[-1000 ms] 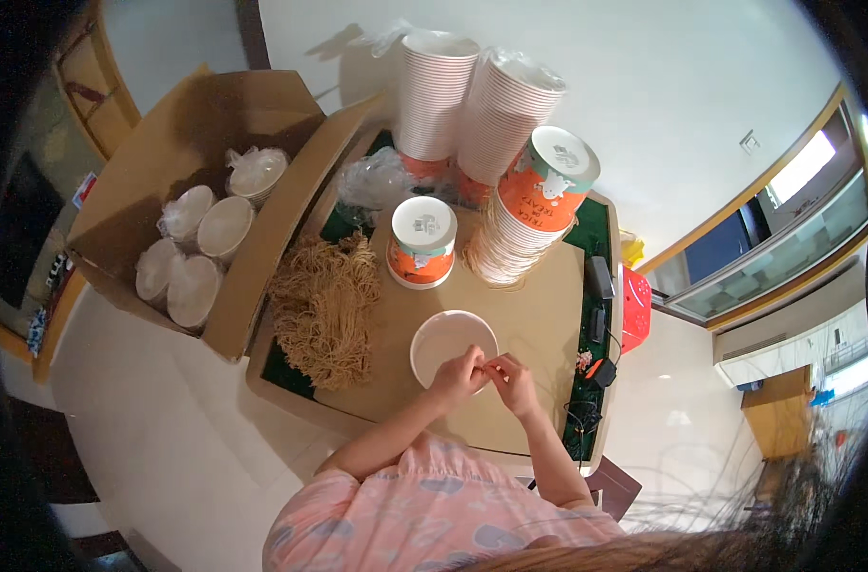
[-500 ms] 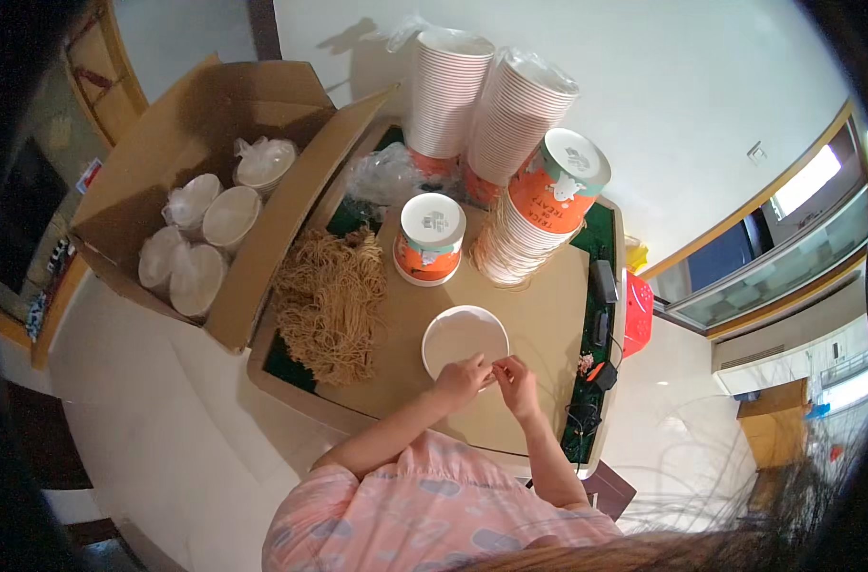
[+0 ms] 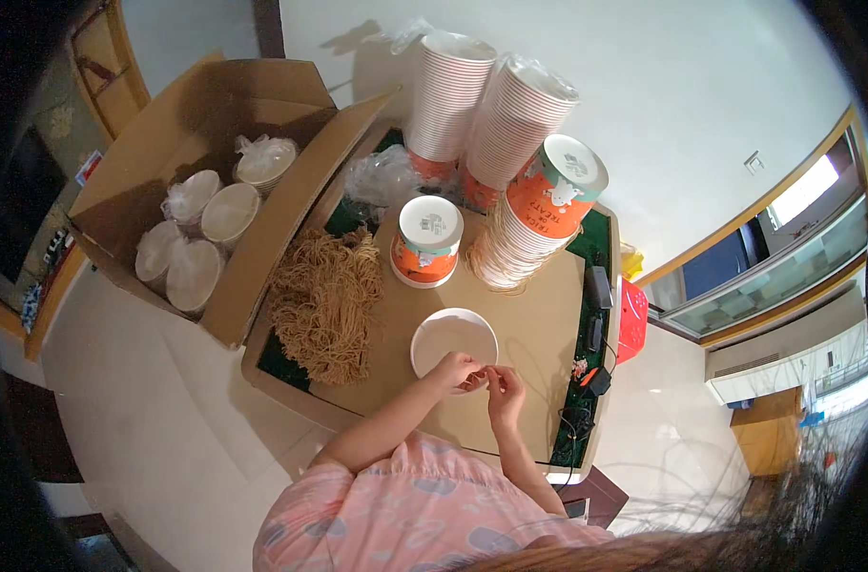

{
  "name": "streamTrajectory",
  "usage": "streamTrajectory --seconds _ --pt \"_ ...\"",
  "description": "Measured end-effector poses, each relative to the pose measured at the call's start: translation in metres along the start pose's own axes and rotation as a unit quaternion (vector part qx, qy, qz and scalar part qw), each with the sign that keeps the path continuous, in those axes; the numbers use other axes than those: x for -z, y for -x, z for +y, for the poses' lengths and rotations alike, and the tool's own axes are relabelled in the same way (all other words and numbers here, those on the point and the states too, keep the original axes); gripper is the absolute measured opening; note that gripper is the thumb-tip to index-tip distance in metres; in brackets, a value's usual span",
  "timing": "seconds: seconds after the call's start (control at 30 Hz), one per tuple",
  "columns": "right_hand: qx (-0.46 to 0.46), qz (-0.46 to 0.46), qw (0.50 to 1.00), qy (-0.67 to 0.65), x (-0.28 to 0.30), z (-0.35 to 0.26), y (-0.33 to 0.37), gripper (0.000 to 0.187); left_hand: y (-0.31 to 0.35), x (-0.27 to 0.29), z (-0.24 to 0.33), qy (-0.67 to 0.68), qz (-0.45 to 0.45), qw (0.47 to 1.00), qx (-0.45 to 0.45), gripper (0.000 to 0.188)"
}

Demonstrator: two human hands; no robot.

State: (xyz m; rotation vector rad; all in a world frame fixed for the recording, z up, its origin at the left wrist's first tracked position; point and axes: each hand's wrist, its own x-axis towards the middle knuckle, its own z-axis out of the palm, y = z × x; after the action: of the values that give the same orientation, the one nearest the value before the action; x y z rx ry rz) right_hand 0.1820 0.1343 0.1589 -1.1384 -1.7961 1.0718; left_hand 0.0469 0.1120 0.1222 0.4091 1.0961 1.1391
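Note:
A white paper bucket (image 3: 450, 332) stands upright on the table in front of me, its open mouth facing up. Over its near right rim my two hands meet, fingertips close together. My left hand (image 3: 458, 370) is closed in a pinch, its fingers covering part of the rim. Thumb and fingers of my right hand (image 3: 506, 393) are also pinched, just right of the rim. Whatever small thing lies between the fingertips is too small to make out. Left of the bucket lies a heap of tan twine cords (image 3: 326, 305). Beyond it an orange printed bucket (image 3: 427, 240) stands upside down.
Behind stands a stack of upturned buckets with cord loops (image 3: 541, 214), beside two tall wrapped stacks (image 3: 453, 95). An open cardboard box (image 3: 291, 224) at the left holds several bagged white buckets (image 3: 232, 213). Black cables (image 3: 575, 424) and a power adapter (image 3: 598, 381) lie along the table's right edge.
The white bucket and both hands have shifted slightly left. My fingers stay pinched together at the near right rim. The view has shifted a little.

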Motion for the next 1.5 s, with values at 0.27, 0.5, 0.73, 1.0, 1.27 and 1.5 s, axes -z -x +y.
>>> streamTrajectory --seconds 0.27,0.5,0.73,1.0,1.27,1.5 --pt "0.097 -0.049 0.991 0.073 0.005 0.006 0.01 0.026 0.003 0.006 0.001 0.078 -0.016 0.997 0.016 0.014" --pt "0.065 -0.06 0.996 0.034 0.006 0.001 0.006 0.024 0.005 0.006 0.004 0.02 0.011 1.0 -0.017 0.01" --pt "-0.028 -0.096 0.995 -0.001 0.011 0.001 -0.013 0.008 0.008 0.006 0.005 -0.085 0.021 0.992 -0.089 0.011" --pt "0.006 -0.085 0.996 -0.003 0.006 0.0 -0.015 0.003 0.013 0.004 0.01 -0.095 0.03 0.983 -0.155 0.012" --pt "0.017 -0.065 0.997 0.034 0.006 -0.005 -0.014 0.005 0.021 -0.004 0.016 -0.268 0.079 0.942 -0.186 0.012" --pt "-0.004 -0.081 0.996 0.028 0.003 -0.012 -0.011 0.005 0.008 0.006 -0.003 -0.257 0.115 0.924 -0.259 0.011"
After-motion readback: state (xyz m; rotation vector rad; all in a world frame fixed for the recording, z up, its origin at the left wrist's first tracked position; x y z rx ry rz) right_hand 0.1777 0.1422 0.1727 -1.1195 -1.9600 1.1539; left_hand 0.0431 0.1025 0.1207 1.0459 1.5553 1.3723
